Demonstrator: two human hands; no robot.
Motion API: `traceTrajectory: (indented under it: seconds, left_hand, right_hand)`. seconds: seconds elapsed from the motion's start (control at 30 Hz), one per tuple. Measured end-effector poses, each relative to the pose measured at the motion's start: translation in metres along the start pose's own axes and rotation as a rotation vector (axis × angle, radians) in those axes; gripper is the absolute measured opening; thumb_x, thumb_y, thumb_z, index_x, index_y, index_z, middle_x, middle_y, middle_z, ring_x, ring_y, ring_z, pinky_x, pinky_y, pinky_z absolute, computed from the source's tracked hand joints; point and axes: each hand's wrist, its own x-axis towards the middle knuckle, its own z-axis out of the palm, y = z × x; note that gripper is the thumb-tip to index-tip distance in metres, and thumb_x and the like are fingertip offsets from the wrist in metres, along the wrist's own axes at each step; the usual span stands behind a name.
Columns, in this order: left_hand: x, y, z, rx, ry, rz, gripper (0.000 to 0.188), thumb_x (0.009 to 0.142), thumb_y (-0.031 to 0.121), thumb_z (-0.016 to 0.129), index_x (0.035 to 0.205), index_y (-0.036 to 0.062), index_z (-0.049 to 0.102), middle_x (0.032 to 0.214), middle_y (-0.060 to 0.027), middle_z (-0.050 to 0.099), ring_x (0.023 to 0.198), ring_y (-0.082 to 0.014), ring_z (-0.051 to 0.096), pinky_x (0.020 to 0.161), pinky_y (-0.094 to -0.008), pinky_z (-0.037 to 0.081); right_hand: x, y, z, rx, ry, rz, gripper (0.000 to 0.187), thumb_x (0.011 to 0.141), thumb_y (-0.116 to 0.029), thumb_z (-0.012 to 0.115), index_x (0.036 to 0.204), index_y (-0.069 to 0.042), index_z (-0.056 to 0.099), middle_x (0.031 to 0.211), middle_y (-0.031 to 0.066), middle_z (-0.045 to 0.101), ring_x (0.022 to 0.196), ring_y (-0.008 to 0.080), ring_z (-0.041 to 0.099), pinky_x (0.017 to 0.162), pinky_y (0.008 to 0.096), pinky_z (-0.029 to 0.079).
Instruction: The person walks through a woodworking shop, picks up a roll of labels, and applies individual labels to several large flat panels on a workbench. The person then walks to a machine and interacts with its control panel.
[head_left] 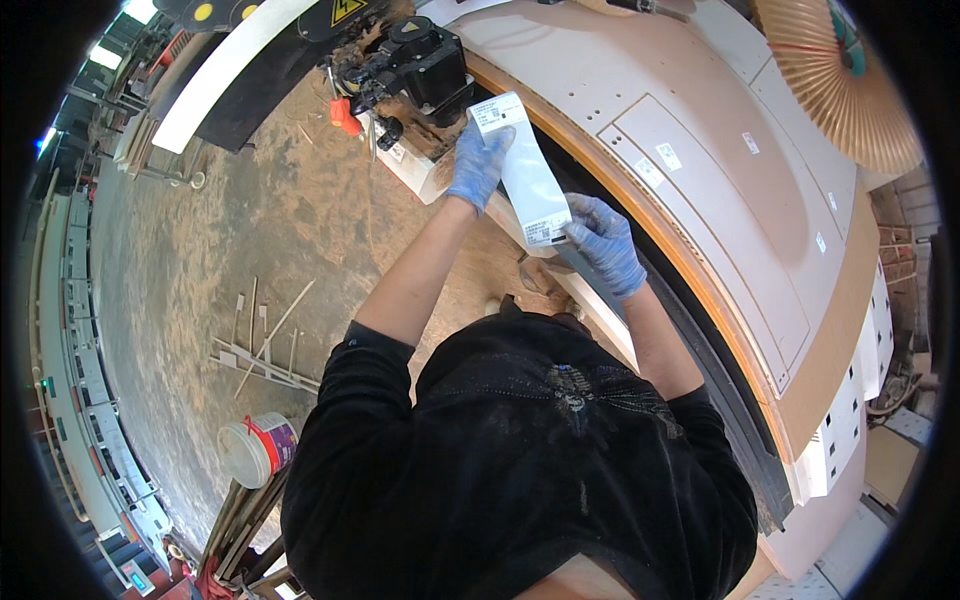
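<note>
A white strip of label paper (535, 190) with printed labels at both ends is stretched between my two blue-gloved hands. My left hand (480, 165) grips its far end, thumb lying on top near the print. Lower down and to the right, my right hand (606, 248) pinches the near end by its edge. Part of each hand's fingers is hidden behind the strip. Just right of the strip lies a large pale board (640, 75) with cut lines, drilled holes and several small white labels (668, 156) on it.
Beyond my left hand sits a black machine unit (425, 70) with an orange-red handled part (345, 116). A ribbed hose (840, 80) hangs at the far right. Thin offcut strips (275, 350) litter the dusty floor at left, near a white bucket (250, 452).
</note>
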Motion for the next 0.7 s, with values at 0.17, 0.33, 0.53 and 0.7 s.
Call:
traceTrajectory:
  seconds: [0.17, 0.33, 0.53, 0.7]
  left_hand:
    - [-0.008, -0.004, -0.018, -0.013, 0.051, -0.027, 0.034, 0.082, 0.004, 0.059, 0.115, 0.0005, 0.052, 0.105, -0.0067, 0.060, 0.093, -0.0125, 0.056, 0.081, -0.0251, 0.046]
    - [-0.012, -0.007, -0.035, -0.039, 0.084, -0.025, 0.035, 0.082, 0.004, 0.060, 0.116, 0.0000, 0.052, 0.105, -0.0074, 0.060, 0.093, -0.0129, 0.056, 0.081, -0.0247, 0.046]
    - [-0.024, -0.010, -0.047, -0.083, 0.106, 0.044, 0.033, 0.082, 0.005, 0.060, 0.114, -0.0013, 0.052, 0.102, -0.0072, 0.060, 0.091, -0.0127, 0.056, 0.079, -0.0249, 0.046]
    - [-0.029, -0.021, -0.053, -0.102, 0.076, -0.012, 0.031, 0.085, 0.009, 0.059, 0.115, 0.0027, 0.051, 0.102, -0.0033, 0.059, 0.090, -0.0112, 0.056, 0.078, -0.0245, 0.046]
  right_hand:
    - [0.004, 0.005, 0.026, -0.031, -0.037, -0.109, 0.046, 0.081, 0.005, 0.056, 0.125, -0.002, 0.047, 0.091, 0.0058, 0.061, 0.082, 0.0115, 0.057, 0.078, 0.0250, 0.049]
    - [0.009, 0.011, 0.037, -0.270, -0.036, -0.089, 0.034, 0.080, 0.006, 0.054, 0.113, -0.001, 0.059, 0.091, 0.0044, 0.062, 0.080, 0.0092, 0.056, 0.074, 0.0233, 0.048]
    - [0.011, 0.022, 0.041, -0.261, -0.057, -0.019, 0.023, 0.080, 0.004, 0.056, 0.101, 0.000, 0.064, 0.086, 0.0041, 0.064, 0.077, 0.0086, 0.058, 0.073, 0.0225, 0.048]
    - [0.010, 0.026, 0.045, -0.291, -0.110, -0.022, 0.020, 0.081, 0.003, 0.057, 0.100, 0.001, 0.061, 0.093, 0.0074, 0.062, 0.084, 0.0110, 0.058, 0.078, 0.0245, 0.049]
